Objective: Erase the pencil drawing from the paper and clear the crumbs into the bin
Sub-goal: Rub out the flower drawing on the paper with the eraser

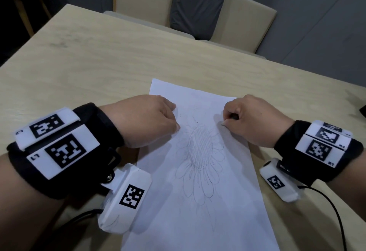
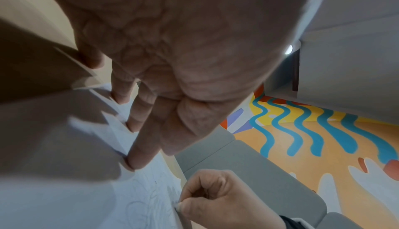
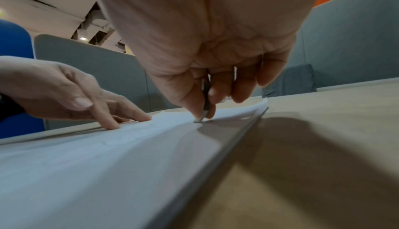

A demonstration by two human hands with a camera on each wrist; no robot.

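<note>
A light wooden table [image 1: 95,56] filled the head view. Beyond its far edge stood two beige chairs [image 1: 242,20], with a grey cushion [image 1: 196,3] between their backs. A small dark object [image 1: 362,110], too cropped to identify, lay at the table's right edge. The left wrist view showed a colourful wavy-patterned floor [image 2: 313,130].

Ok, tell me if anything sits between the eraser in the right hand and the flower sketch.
Nothing visible does. The right hand pinches the eraser, tip on the paper just right of the pencil flower; bare paper lies between. The left hand presses the sheet's left edge.
</note>
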